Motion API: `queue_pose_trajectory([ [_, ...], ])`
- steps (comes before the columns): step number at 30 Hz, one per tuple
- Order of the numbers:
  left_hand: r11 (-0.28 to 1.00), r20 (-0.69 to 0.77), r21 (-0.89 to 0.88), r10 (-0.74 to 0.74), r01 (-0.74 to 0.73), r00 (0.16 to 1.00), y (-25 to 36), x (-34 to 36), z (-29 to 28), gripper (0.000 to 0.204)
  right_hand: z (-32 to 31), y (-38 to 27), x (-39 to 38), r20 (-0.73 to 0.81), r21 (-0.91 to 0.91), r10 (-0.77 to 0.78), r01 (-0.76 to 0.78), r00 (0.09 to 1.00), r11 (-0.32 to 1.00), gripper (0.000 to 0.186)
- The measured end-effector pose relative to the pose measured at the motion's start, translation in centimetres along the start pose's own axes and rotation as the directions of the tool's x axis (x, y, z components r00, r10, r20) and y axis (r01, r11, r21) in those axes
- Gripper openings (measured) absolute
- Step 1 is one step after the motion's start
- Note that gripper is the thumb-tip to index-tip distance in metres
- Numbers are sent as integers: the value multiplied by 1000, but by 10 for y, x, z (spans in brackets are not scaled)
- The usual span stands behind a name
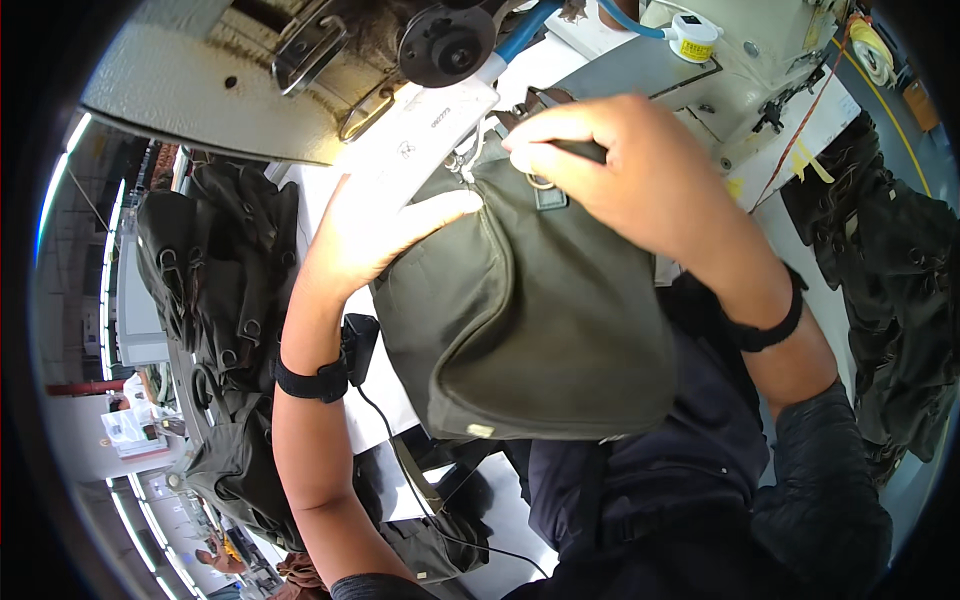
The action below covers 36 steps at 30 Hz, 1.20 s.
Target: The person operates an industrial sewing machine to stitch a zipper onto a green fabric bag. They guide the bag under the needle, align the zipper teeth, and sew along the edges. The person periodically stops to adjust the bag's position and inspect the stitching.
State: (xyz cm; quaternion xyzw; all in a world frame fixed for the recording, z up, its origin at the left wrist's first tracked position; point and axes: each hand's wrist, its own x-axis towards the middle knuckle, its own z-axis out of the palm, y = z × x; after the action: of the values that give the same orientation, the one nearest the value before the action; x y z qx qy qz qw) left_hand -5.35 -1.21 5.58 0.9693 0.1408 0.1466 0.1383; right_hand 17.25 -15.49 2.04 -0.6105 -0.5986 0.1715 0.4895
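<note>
An olive-green fabric bag point(560, 320) with a curved piped seam hangs in front of me, its upper end at the sewing machine point(450, 50). My left hand point(365, 230) grips the bag's left upper side, thumb stretched along the fabric. Glare and the machine's white part hide its other fingers. At the bag's top, my right hand point(640, 175) is closed, thumb and forefinger pinched together. Something dark shows inside its curl, too covered to name. Just below those fingers are a brass-coloured ring point(540, 183) and a small dark tab point(551, 199) on the bag.
Similar dark bags point(215, 260) are piled at the left, and more dark bags point(880, 260) hang at the right. A white round device point(692, 38) sits on the machine at the upper right. A black cable point(400, 470) runs down from my left wrist strap.
</note>
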Motion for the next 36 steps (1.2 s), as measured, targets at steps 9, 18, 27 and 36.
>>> queue_pose_trajectory([
  [9,772,272,84,-627,630,730,60,-15,-95,61,56,-9,-86,162,937,388,-265,907,228,38],
  [18,768,120,610,-335,197,934,144,-74,7,103,71,9,-55,171,836,89,-192,981,515,23],
  [27,884,-213,347,-250,312,944,101,-68,59,99,67,31,-76,148,620,63,-142,987,771,28],
  [36,855,-300,367,-265,367,916,112,-55,66,104,45,24,-69,-53,432,-4,27,999,901,22],
])
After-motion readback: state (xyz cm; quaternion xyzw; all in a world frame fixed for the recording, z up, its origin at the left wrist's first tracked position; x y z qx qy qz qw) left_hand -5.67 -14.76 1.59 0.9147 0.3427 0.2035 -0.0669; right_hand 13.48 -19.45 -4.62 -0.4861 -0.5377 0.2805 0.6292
